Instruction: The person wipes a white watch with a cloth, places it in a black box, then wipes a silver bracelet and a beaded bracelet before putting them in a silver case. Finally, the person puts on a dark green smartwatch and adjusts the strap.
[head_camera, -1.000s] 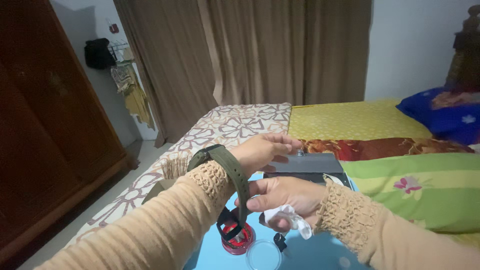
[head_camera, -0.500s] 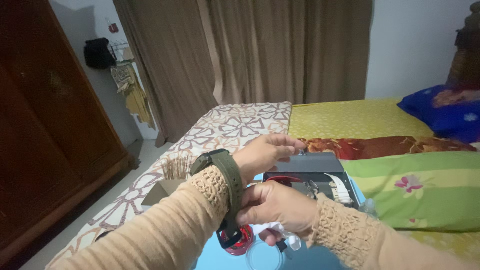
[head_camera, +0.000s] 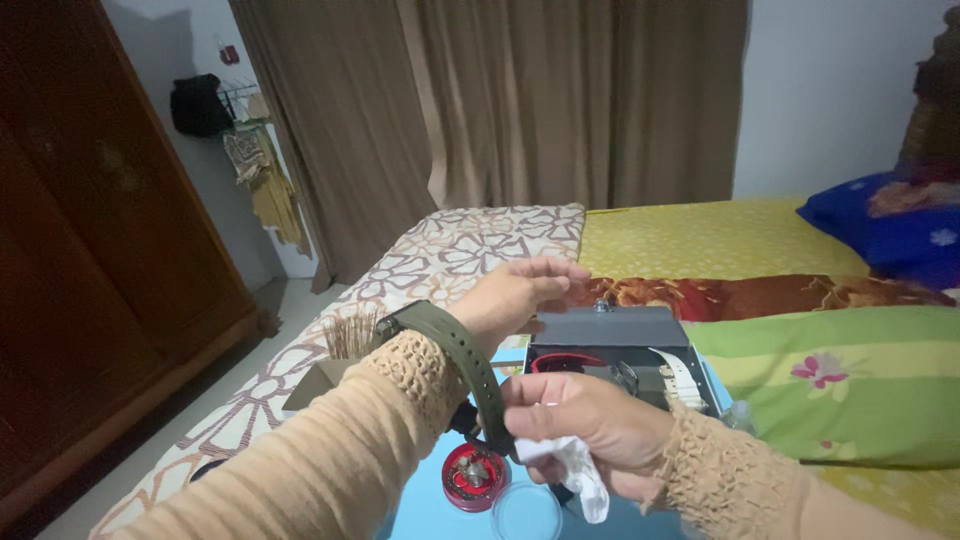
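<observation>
While our left hand (head_camera: 528, 292) reaches forward with its fingers loosely spread and holding nothing, an olive-green watch (head_camera: 450, 345) sits wrapped around its wrist, just past the knitted tan sleeve cuff (head_camera: 415, 370). Our right hand (head_camera: 590, 425) comes in from below, its grip pinching the loose end of the watch strap (head_camera: 490, 405) between thumb and fingertips, with a crumpled white cloth (head_camera: 580, 478) tucked in the same hand and hanging under the palm. Beneath the hands lies a light blue surface (head_camera: 430, 505) carrying a small round red tin (head_camera: 474, 476) and a clear round lid (head_camera: 526, 510) just beside it. Behind our right hand stands an open dark box (head_camera: 610, 330) holding several watches, one with a white strap (head_camera: 683, 378). All of this rests on the bed (head_camera: 700, 240) with its patterned covers.
</observation>
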